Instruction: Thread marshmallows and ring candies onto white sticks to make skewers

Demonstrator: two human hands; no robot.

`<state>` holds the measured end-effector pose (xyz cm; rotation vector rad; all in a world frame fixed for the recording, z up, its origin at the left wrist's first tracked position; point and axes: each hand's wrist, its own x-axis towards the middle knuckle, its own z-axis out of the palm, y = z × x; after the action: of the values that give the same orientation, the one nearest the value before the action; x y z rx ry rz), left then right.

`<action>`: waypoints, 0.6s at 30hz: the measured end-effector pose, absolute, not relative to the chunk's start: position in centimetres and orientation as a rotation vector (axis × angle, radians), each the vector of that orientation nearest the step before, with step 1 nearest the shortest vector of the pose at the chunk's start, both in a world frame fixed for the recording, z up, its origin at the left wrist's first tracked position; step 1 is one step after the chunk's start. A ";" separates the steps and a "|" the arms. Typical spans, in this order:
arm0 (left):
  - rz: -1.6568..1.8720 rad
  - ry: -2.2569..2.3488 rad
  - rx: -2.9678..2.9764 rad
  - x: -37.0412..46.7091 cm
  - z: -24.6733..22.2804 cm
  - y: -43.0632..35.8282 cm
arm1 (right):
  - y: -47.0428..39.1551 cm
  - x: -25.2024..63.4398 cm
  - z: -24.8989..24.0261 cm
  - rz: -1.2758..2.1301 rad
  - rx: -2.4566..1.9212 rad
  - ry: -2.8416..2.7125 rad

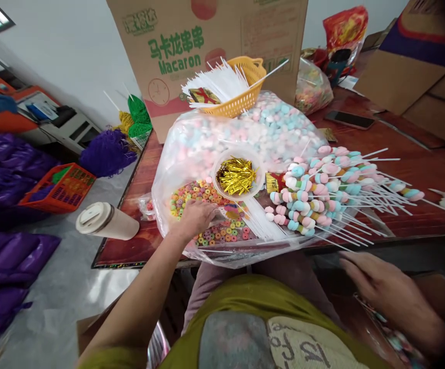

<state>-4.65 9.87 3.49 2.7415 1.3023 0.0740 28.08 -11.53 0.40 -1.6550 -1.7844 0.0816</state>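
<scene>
My left hand is over the colorful ring candies, its fingertips at a small printed wrapper; whether it grips that is unclear. My right hand hangs past the table's front edge at the right, blurred, its fingers partly hidden. Between the hands, a pile of marshmallow skewers lies on a plastic bag of pink and blue marshmallows. A round tub holds gold twist ties. White sticks lie beside the ring candies.
A yellow basket of white sticks stands at the back before a carton. A lidded cup is at the left edge, a phone at the back right. Below the right hand is a bag with more skewers.
</scene>
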 end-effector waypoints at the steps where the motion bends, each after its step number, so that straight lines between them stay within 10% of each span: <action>1: 0.101 1.328 2.783 -4.9 3.9 9.4 | -9.1 26.7 0.5 0.073 -1.577 -1.845; 18: 0.234 1.473 2.658 -3.6 1.2 8.5 | 1.1 17.6 1.1 0.326 -1.707 -1.925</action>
<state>-3.63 8.54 1.18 2.6582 1.4728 0.2342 17.60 1.07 1.06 -1.7067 -1.9246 0.3259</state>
